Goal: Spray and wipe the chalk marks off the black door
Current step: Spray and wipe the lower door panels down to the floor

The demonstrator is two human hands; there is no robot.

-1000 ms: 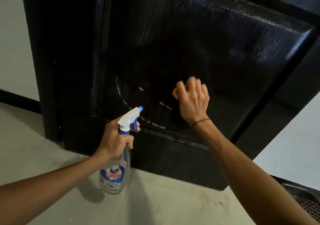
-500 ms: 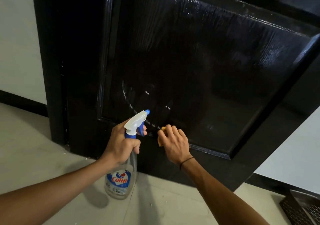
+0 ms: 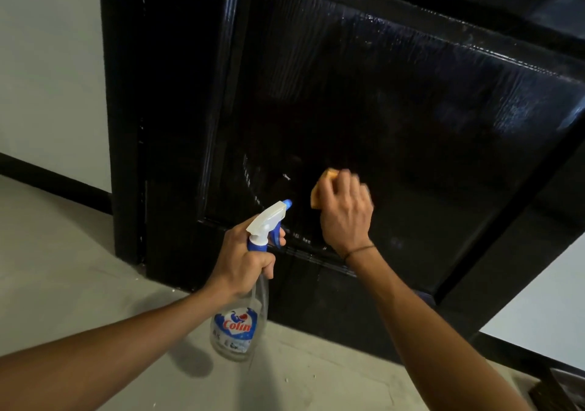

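The black door [image 3: 395,100] fills the upper view, its recessed panel wet and glossy. Faint white chalk marks [image 3: 286,177] remain at the panel's lower left. My right hand [image 3: 346,212] grips an orange sponge [image 3: 323,189] and presses it against the panel just right of those marks. My left hand [image 3: 243,257] grips the neck of a clear spray bottle [image 3: 240,325] with a white and blue trigger head, nozzle pointing at the door, a finger on the trigger.
Grey floor [image 3: 63,268] lies below the door, with small white specks near its foot. White walls [image 3: 47,62] with a black skirting flank the door frame. A dark grated object [image 3: 560,388] sits at the bottom right corner.
My right hand with the sponge moved down to the panel's lower edge, then back up and right. The bottle in my left hand stayed nearly still. The camera shifted closer.
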